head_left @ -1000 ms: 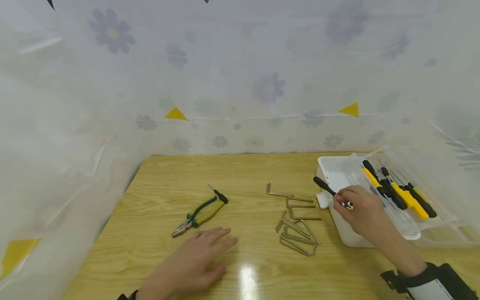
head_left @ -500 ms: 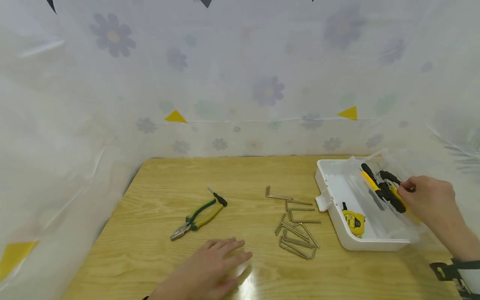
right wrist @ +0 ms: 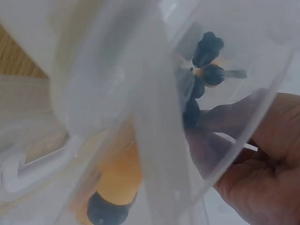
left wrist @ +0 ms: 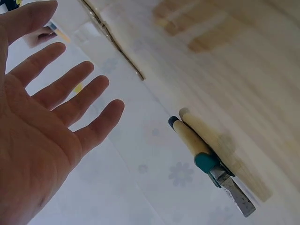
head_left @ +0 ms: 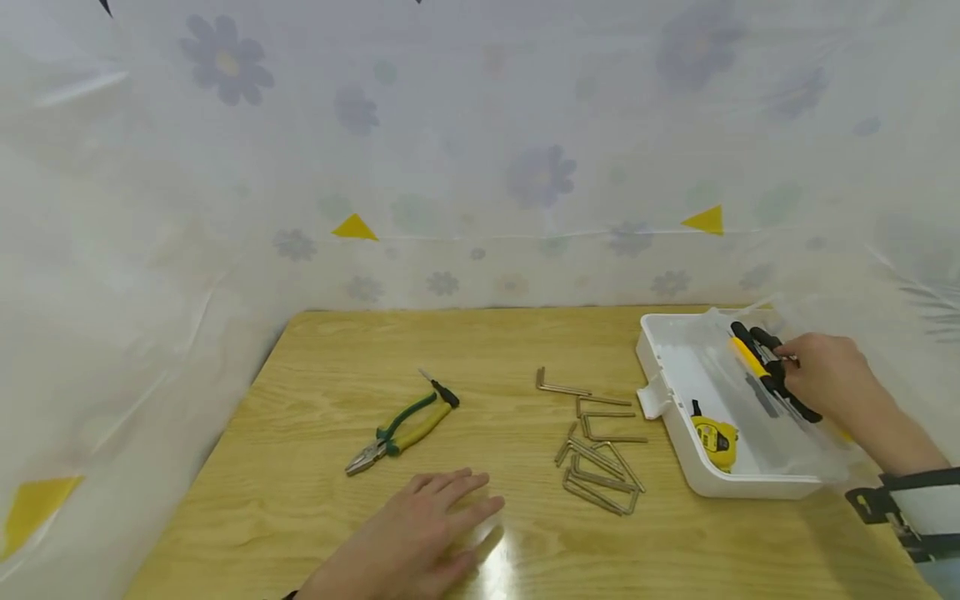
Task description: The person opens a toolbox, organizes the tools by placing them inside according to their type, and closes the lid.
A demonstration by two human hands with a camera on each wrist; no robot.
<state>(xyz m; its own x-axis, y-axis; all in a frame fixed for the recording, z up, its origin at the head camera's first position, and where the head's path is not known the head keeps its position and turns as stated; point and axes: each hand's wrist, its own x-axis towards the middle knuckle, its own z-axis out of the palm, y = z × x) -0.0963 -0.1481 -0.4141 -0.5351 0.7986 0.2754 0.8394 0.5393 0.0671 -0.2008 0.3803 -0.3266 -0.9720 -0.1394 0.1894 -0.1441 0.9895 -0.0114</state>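
My right hand (head_left: 832,392) reaches into the open lid at the toolbox's far side and pinches a small black screwdriver (head_left: 763,337) between thumb and fingertips. Through the translucent lid, the right wrist view shows the fingertips against a dark handle (right wrist: 191,112). Other black and yellow screwdrivers (head_left: 748,358) lie alongside, partly hidden by the hand. My left hand (head_left: 423,533) hovers low over the table with spread fingers, holding nothing. Nearest to it are pliers (head_left: 408,429) with green and yellow handles; a short black-handled screwdriver (head_left: 445,393) lies against their handle ends.
The white toolbox (head_left: 678,442) stands at the right of the wooden table (head_left: 300,517), a yellow tape measure (head_left: 716,442) inside it. Several brass-coloured hex keys (head_left: 600,458) are scattered left of the box. Patterned plastic sheeting (head_left: 480,167) surrounds the table.
My right hand has carried the black screwdriver from the box's left edge rightward to the lid, uncovering the tape measure. My left hand has shifted slightly right.
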